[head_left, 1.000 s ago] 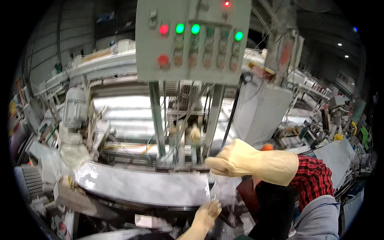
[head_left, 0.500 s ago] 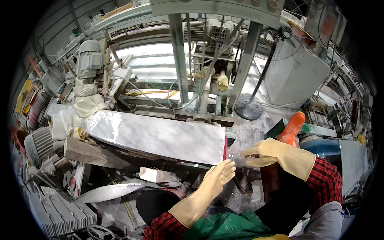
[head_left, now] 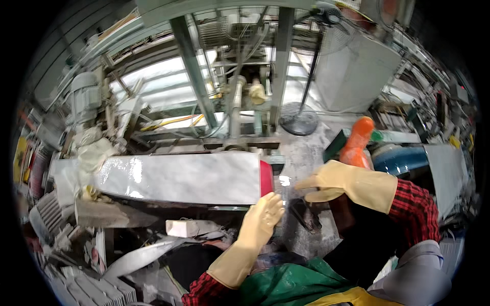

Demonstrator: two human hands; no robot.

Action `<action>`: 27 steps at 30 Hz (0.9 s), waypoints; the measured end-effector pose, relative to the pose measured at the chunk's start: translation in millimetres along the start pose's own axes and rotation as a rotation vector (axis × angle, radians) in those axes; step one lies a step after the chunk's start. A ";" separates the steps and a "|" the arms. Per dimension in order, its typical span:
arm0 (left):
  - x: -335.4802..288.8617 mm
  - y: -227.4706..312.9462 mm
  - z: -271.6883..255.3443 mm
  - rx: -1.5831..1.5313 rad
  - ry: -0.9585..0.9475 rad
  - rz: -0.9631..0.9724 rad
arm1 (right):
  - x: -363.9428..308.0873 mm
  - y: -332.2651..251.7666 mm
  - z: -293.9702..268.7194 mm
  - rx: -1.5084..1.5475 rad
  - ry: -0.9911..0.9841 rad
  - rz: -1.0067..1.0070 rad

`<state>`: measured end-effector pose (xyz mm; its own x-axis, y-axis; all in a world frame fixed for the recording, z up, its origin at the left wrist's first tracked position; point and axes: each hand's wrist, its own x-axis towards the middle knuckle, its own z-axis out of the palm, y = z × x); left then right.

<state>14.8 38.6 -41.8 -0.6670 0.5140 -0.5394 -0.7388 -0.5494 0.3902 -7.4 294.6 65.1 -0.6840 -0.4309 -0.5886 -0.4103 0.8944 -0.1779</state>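
Observation:
A long grey-white slab with a stone-like pattern lies across the machine in front of me, its left part shiny and wet. A red surface shows at its right end. My left hand, in a cream rubber glove, is open by the slab's near right corner, fingers stretched out; whether it touches the edge I cannot tell. My right hand, gloved alike, hangs open to the right of the slab with its fingers extended and nothing in them.
An orange boot-like object stands beyond my right hand. Behind it are a round-based stand fan and a large pale box. A motor rises at the left. A whitish block lies below the slab.
The view has turned, so most of the scene sits further left. More of the red surface shows at the slab's right end. Both hands stay open and empty.

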 end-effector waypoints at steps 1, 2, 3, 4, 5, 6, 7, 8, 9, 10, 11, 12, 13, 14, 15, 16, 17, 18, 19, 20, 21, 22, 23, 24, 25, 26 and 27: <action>1.9 0.1 -0.2 0.031 0.009 0.000 | -0.9 -0.9 1.2 -0.013 0.075 -0.054; 1.5 -0.9 -1.1 0.030 0.014 0.002 | -1.7 -1.2 1.8 -0.021 0.089 -0.053; 2.2 -0.7 -2.2 0.002 -0.021 0.020 | 0.0 -1.9 2.1 -0.038 0.068 -0.040; 1.8 -1.6 -2.7 -0.002 -0.024 0.015 | -0.2 -2.4 2.0 -0.027 0.065 -0.038; 1.8 -2.0 -3.3 0.005 -0.013 0.012 | 0.4 -2.8 1.8 -0.010 0.059 -0.033; 1.7 -3.2 -2.5 0.025 -0.013 0.008 | 1.2 -4.0 1.4 -0.043 0.084 -0.058; 0.9 -3.1 -2.3 0.042 -0.011 -0.004 | 0.9 -5.0 1.2 -0.015 0.109 -0.065; 0.4 -4.1 -0.7 0.053 -0.030 0.006 | 1.8 -5.4 0.6 -0.005 0.156 -0.091; -0.9 -5.7 1.1 0.079 -0.009 0.011 | 3.5 -4.8 -1.4 -0.012 0.157 -0.104; -1.8 -5.9 3.3 0.086 -0.013 0.008 | 3.9 -4.6 -2.0 0.009 0.148 -0.080; -1.3 -6.8 6.2 0.113 0.060 0.002 | 5.7 -3.1 -3.6 0.002 0.101 -0.042; -2.7 -8.7 8.9 0.150 0.049 0.022 | 7.6 -1.5 -4.6 -0.026 0.108 -0.011; -3.9 -11.5 11.2 0.157 0.056 0.051 | 10.4 0.9 -5.2 -0.033 0.108 0.001; -4.7 -11.9 12.4 0.160 0.085 0.043 | 13.3 5.2 -5.4 -0.030 0.076 0.037; -5.2 -12.7 13.2 0.163 0.068 0.052 | 17.0 10.5 -4.9 -0.033 0.039 0.071; -4.8 -13.5 13.6 0.178 0.062 0.055 | 18.9 16.5 -2.0 0.026 0.057 0.097; -4.7 -14.3 13.1 0.190 0.060 0.059 | 21.1 22.7 2.0 0.076 0.054 0.136; -2.4 -14.5 13.3 0.160 0.090 0.035 | 25.3 28.8 4.8 0.101 0.032 0.099; -0.7 -14.9 12.9 0.153 0.123 0.026 | 27.4 35.8 9.3 0.179 -0.021 0.075; 1.4 -15.9 12.8 0.163 0.119 0.025 | 30.1 39.7 15.0 0.249 -0.002 0.037; 3.2 -16.9 13.1 0.177 0.149 0.024 | 32.5 42.4 20.8 0.319 0.021 0.002; 4.5 -17.6 13.8 0.184 0.115 0.020 | 34.9 45.6 24.8 0.351 0.005 0.002; 6.0 -18.9 15.1 0.200 0.121 0.029 | 37.8 47.2 27.8 0.383 -0.014 -0.002; 6.5 -20.0 16.3 0.212 0.112 0.028 | 39.6 47.5 31.7 0.395 -0.034 -0.002; 6.9 -20.8 17.5 0.223 0.105 0.029 | 41.1 45.9 36.0 0.350 0.011 -0.001; 7.0 -21.7 18.6 0.239 0.103 0.033 | 43.4 45.3 37.8 0.363 -0.009 -0.027; 7.3 -22.5 19.4 0.253 0.101 0.038 | 45.6 44.6 39.6 0.333 -0.026 -0.055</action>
<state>24.7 67.4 -40.0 -0.6910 0.4207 -0.5878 -0.7225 -0.3786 0.5784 -33.1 319.6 -0.9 -0.6493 -0.4799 -0.5901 -0.2233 0.8619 -0.4553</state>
